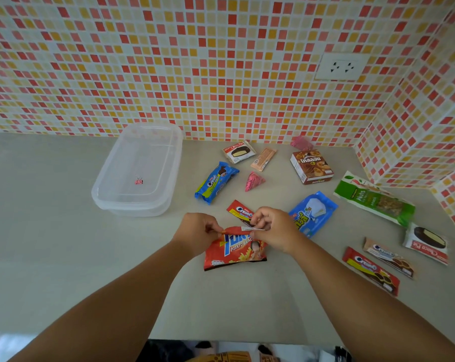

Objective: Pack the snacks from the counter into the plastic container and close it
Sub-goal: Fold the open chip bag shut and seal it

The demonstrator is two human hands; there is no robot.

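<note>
A red potato snack bag (234, 253) lies on the counter in front of me. My left hand (199, 229) pinches its top left corner and my right hand (272, 228) pinches its folded top edge at the right. The clear plastic container (166, 163) stands open to the left near the wall, with a small pink binder clip (138, 181) inside. Around the bag lie a blue cookie pack (216, 182), a red cookie stick pack (240, 211), a blue wafer bag (312, 212) and a brown biscuit box (311, 167).
More snacks lie to the right: a green nuts bag (372, 198), two choco pies (239, 152) (426, 244), two long cookie packs (371, 270) (388, 257), an orange wafer (263, 159), two pink wrapped sweets (253, 181) (301, 142). A wall socket (340, 66) sits above. Tiled walls close the back and right.
</note>
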